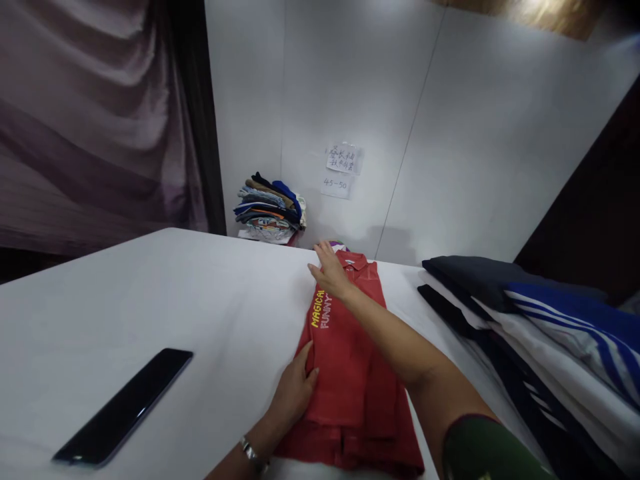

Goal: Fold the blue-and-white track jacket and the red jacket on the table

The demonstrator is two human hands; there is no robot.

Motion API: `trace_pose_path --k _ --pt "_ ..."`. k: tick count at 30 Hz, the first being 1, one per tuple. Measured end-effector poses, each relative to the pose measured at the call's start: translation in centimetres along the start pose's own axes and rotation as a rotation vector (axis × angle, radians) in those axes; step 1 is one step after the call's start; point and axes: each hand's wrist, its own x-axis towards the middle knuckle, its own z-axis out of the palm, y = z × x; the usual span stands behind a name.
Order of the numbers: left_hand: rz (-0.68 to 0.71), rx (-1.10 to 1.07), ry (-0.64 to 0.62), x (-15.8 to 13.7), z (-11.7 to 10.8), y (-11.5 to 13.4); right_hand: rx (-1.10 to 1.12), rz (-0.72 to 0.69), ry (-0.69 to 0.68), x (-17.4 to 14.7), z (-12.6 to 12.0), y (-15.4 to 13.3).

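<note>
A red collared shirt [343,373] lies partly folded on the white table, its collar pointing away from me. Yellow and pale lettering runs down its left side. My left hand [295,383], wearing a silver watch or bracelet at the wrist, rests along the shirt's left edge with thumb and fingers apart. Farther up, my right hand [330,270] reaches across the shirt to the upper left, near the collar. Its fingers are stretched out and slightly blurred, and the forearm covers part of the right side of the shirt.
A dark phone [125,407] lies on the white table [215,287] at left. Folded clothes [540,320] are piled along the right. Another clothes stack [270,207] stands beyond the far edge by the wall, below paper notes [344,160]. A curtain [90,120] hangs at left.
</note>
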Motion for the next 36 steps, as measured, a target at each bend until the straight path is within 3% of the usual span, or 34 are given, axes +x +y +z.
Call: trace_pose_path --k 5,11,14,17,22,26,31,33,36 --pt "0.014 -0.017 -0.017 -0.2 0.1 -0.6 -0.19 0.051 -0.083 2.4 3.2 3.0" --pt "-0.061 0.259 -0.129 -0.3 0.5 -2.0 -0.276 0.511 -0.618 -1.3 6.6 11.9" --pt "-0.093 0.331 -0.165 -0.3 0.4 -1.8 -0.276 0.551 -0.65 -2.8 7.7 14.1" --pt "-0.103 0.376 -0.167 -0.4 0.1 -1.1 -0.249 0.563 -0.652 -2.8 8.2 14.5" --pt "-0.096 0.396 -0.141 -0.7 -0.6 -0.2 -0.169 0.57 -0.627 -1.7 7.1 13.9" --pt "-0.057 0.421 -0.14 -0.8 -0.8 0.0 -0.14 0.567 -0.484 -3.2 3.7 13.6" --pt "-0.017 0.482 -0.088 -0.8 -1.4 0.3 -0.157 0.666 -0.29 -11.9 -1.6 14.0" --pt "0.017 0.523 -0.008 -0.7 -1.9 0.4 -0.016 0.76 -0.168 -16.3 -3.2 13.7" --pt "0.005 0.526 0.077 -0.4 -2.7 0.4 0.393 0.965 0.045 -21.9 -5.0 11.8"
